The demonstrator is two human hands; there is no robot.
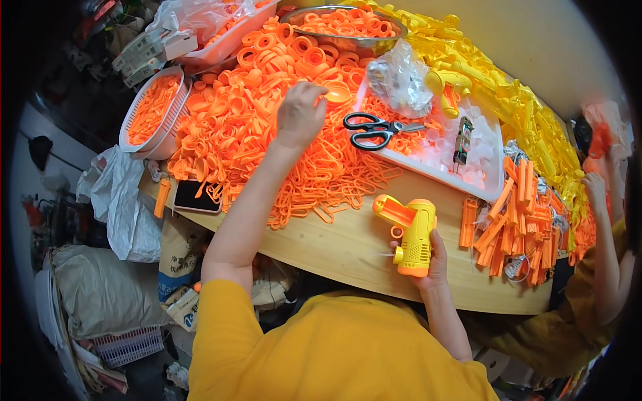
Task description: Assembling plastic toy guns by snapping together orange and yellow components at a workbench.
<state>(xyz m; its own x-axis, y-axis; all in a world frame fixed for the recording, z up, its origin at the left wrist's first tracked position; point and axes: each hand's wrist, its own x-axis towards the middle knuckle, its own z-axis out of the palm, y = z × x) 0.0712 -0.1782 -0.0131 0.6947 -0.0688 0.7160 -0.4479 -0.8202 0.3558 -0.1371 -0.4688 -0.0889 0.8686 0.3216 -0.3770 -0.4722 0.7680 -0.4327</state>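
My right hand holds a yellow toy gun body upright over the table's front edge. The toy has an orange base, and an orange trough-shaped part sticks out at its upper left. A thin pale rod juts from its lower left side. My left hand is over the heap of orange plastic parts, thumb and fingers bent together at the rim of a round, shallow orange cup. Close to that hand, black-handled scissors lie partly across a white tray.
The tray holds translucent pieces, a crumpled plastic bag, another yellow toy gun and a small motor assembly. Yellow shells pile behind it. Orange strips lie right. A co-worker's arm is at far right. A phone lies left.
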